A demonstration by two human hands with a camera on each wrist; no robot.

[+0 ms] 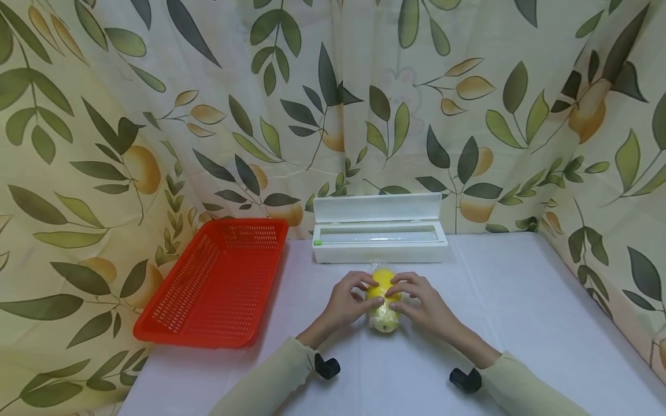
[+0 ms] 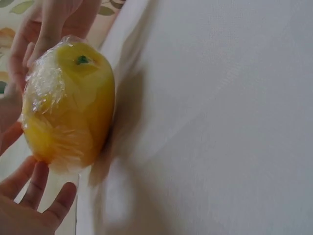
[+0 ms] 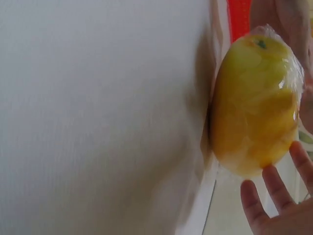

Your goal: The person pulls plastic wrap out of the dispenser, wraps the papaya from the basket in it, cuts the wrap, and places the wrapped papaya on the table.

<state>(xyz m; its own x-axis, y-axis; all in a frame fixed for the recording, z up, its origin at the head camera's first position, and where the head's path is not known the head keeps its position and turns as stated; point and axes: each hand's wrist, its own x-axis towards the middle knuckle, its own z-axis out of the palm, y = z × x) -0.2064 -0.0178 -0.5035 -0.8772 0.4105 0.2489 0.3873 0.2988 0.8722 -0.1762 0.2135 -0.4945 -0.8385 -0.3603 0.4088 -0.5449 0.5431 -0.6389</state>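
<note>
A yellow oblong fruit wrapped in clear cling film lies on the white cloth, its length pointing away from me. My left hand touches it from the left, the thumb and index fingertips at its upper surface. From the other side my right hand rests bent fingertips and thumb on the film. The left wrist view shows the wrapped fruit with a small green spot at its near end and wrinkled film. In the right wrist view, spread fingers reach the fruit's far end.
Behind the fruit stands an open white cling film box with its lid raised and a roll inside. A red perforated basket sits at the left. Leaf-patterned curtains hang around the white-covered table.
</note>
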